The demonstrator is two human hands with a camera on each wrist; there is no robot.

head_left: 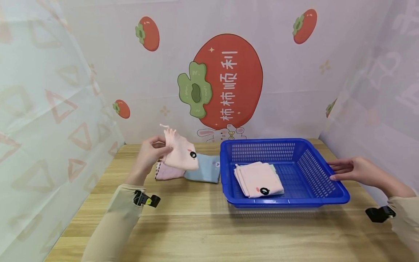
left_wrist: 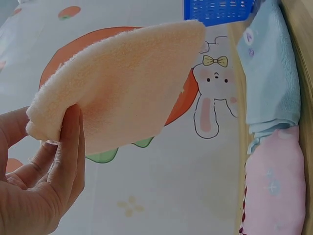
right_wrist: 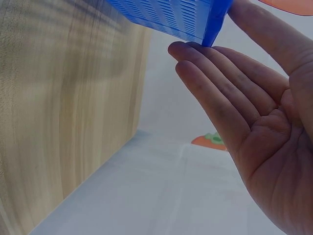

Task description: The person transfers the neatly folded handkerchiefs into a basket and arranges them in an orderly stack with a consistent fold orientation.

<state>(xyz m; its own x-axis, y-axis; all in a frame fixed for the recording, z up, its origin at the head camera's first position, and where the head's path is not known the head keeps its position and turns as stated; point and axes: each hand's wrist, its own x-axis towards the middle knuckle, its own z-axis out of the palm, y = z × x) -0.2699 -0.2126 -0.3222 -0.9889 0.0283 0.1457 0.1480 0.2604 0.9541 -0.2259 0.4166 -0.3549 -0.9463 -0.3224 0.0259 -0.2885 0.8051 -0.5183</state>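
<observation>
My left hand (head_left: 154,149) pinches a folded pale pink towel (head_left: 180,151) by one side, up in the air over the back left of the table. The towel bears a black eye motif, and thin strands stick up from its top corner. In the left wrist view the thumb and fingers (left_wrist: 71,142) grip its lower corner. My right hand (head_left: 356,171) holds the right rim of a blue plastic basket (head_left: 278,202); in the right wrist view the rim lies between the thumb and nearly straight fingers (right_wrist: 215,93). A folded pink towel (head_left: 258,178) with an eye motif lies in the basket's left part.
On the wooden table (head_left: 196,233), a folded light blue towel (head_left: 203,169) lies left of the basket. Beside it a folded lilac-pink towel (head_left: 168,173) with a checked edge is partly hidden behind the held towel. A printed cloth backdrop (head_left: 278,109) closes off the back and sides.
</observation>
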